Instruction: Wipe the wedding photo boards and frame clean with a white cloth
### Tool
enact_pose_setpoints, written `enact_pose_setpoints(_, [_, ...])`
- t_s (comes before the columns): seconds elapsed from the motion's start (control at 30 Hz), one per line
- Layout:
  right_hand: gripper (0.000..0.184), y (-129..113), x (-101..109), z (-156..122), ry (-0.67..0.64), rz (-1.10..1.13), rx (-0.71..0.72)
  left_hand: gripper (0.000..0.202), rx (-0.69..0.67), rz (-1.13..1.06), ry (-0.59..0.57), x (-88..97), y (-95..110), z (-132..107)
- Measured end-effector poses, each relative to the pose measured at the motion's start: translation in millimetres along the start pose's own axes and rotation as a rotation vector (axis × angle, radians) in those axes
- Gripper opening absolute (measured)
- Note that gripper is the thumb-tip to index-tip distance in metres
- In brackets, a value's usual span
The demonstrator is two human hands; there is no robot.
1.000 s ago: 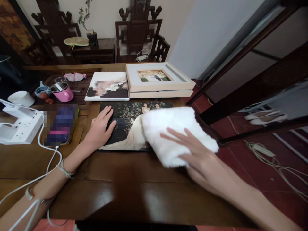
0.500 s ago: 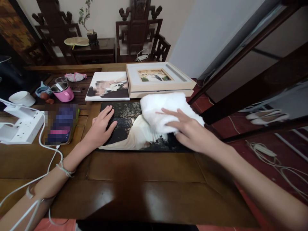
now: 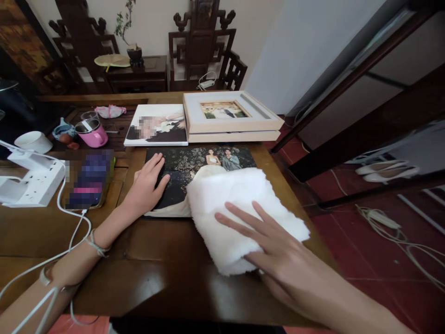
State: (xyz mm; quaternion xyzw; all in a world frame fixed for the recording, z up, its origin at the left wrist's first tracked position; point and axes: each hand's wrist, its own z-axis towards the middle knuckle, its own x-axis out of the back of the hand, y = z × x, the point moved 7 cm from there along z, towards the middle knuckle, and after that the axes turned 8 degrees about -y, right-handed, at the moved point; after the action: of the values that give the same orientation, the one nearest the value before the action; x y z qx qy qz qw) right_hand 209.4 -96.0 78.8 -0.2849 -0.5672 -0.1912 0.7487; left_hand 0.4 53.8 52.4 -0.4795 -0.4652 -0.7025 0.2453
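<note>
A dark wedding photo print (image 3: 187, 169) lies flat on the wooden table (image 3: 160, 250). My left hand (image 3: 148, 188) rests flat on the print's left edge, fingers spread. My right hand (image 3: 267, 241) presses flat, fingers stretched out, on a fluffy white cloth (image 3: 232, 208) that covers the print's near right part and overhangs onto the table.
Behind the print lie a second photo print (image 3: 156, 124) and a pale framed picture (image 3: 229, 116) on a stack. At the left are a pink mug (image 3: 92, 132), a white bowl (image 3: 33, 141), a white power strip (image 3: 31, 178) with cables, and a phone (image 3: 86, 178). The table edge runs along the right.
My right hand has drawn the white cloth from the print's far right corner back toward me across the print. My left hand has stayed on the print's left edge.
</note>
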Motion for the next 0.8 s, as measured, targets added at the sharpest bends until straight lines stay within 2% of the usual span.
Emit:
enact_pose_setpoints(0.1, [0.04, 22.2, -1.9, 15.5, -0.016, -0.011, -0.007, 0.051, -0.001, 0.012, -0.021, -1.3, -2.5, -0.8])
enact_pose_setpoints(0.27, [0.052, 91.0, -6.8, 58.8, 0.006, -0.052, -0.149, 0.051, -0.02, 0.02, -0.018, -4.8, -8.7, -3.1])
enact_pose_setpoints(0.37, [0.055, 107.0, -9.0, 71.8, -0.018, -0.083, -0.218, 0.052, -0.015, 0.022, -0.023, -7.6, -9.8, -2.5])
enact_pose_setpoints(0.47, [0.051, 83.9, -11.7, 64.8, -0.041, -0.107, -0.173, 0.052, 0.001, 0.024, -0.024, -7.3, -8.3, -1.2])
enact_pose_setpoints(0.6, [0.036, 24.0, -9.4, 33.2, 0.036, -0.09, -0.08, 0.052, 0.0, 0.018, -0.015, -1.9, -1.9, 0.4])
enact_pose_setpoints(0.67, [0.031, 1.0, -9.3, 20.4, 0.032, -0.064, -0.033, 0.052, -0.005, 0.012, -0.009, 1.0, 1.4, 0.7])
enact_pose_setpoints(0.73, [0.03, -7.8, -9.0, 15.9, 0.01, -0.03, 0.003, 0.051, -0.011, 0.007, -0.008, 2.7, 3.0, 0.5])
enact_pose_setpoints(0.8, [0.036, -0.3, -7.8, 21.1, -0.005, -0.007, 0.013, 0.05, -0.013, 0.008, -0.009, 2.6, 2.0, -0.6])
